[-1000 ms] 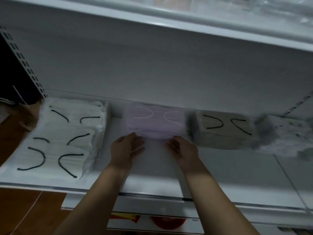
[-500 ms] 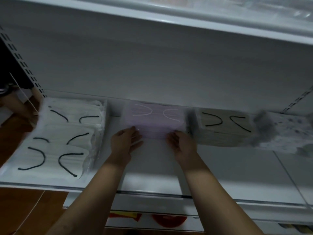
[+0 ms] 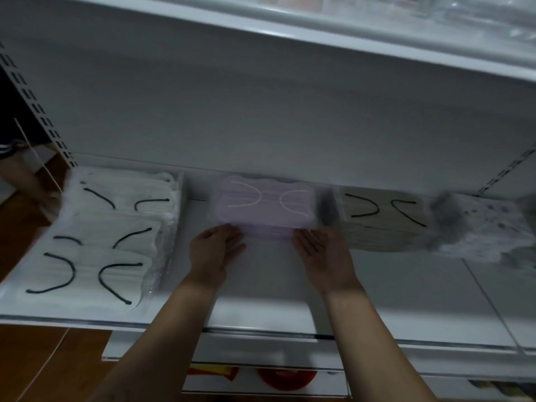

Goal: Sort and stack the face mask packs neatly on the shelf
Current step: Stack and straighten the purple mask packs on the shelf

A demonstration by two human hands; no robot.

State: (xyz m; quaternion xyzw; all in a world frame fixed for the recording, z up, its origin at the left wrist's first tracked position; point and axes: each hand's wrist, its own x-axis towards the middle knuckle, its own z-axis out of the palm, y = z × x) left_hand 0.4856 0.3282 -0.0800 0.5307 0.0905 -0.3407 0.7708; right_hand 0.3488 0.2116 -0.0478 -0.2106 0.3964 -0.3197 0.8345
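Observation:
A lilac mask pack (image 3: 265,206) with white ear loops lies flat near the back of the white shelf (image 3: 406,300). My left hand (image 3: 213,250) and my right hand (image 3: 323,253) rest flat on the shelf at the pack's front edge, fingertips touching it, fingers apart and holding nothing. To the left lie white mask packs (image 3: 95,242) with black loops, overlapping front to back. Right of the lilac pack sits a beige mask stack (image 3: 383,219) with black loops, then a blurred patterned pack (image 3: 487,227).
An upper shelf (image 3: 319,33) hangs close overhead. A slotted upright (image 3: 32,103) borders the left side. Below the shelf front, red and orange items (image 3: 284,378) show on a lower level. A wooden floor (image 3: 43,364) lies at the lower left.
The lilac pack has slid a little toward the back wall, and both hands followed it, staying flat at its front edge.

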